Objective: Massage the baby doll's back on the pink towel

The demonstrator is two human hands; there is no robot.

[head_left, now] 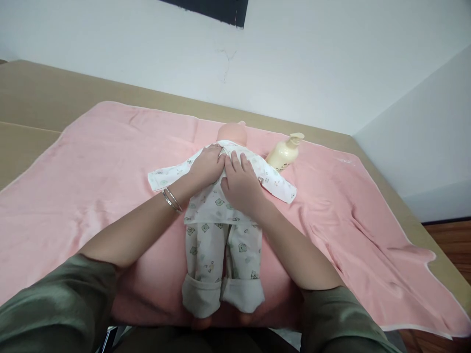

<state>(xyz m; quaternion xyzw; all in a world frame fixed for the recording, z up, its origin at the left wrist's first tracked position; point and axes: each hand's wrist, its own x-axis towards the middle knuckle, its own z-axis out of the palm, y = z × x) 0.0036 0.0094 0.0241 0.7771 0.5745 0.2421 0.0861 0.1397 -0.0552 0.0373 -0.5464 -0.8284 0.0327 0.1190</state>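
Note:
A baby doll (231,133) lies on a pink blanket (121,147), its head toward the wall and its feet at the near edge. It wears a white patterned top (209,203) and matching trousers (210,250) with turned-up cuffs. My left hand (209,164), below two silver bangles (172,200), is on the upper chest near the collar, fingers bent at the cloth; whether they pinch it is hidden. Beside it, my right hand (241,184) lies on the chest with its fingers spread.
A cream pump bottle (283,153) lies tilted on the blanket beyond the doll's right-hand sleeve in view. The wooden table (73,90) shows around the blanket. A white wall (294,63) rises behind, and another wall stands at the right.

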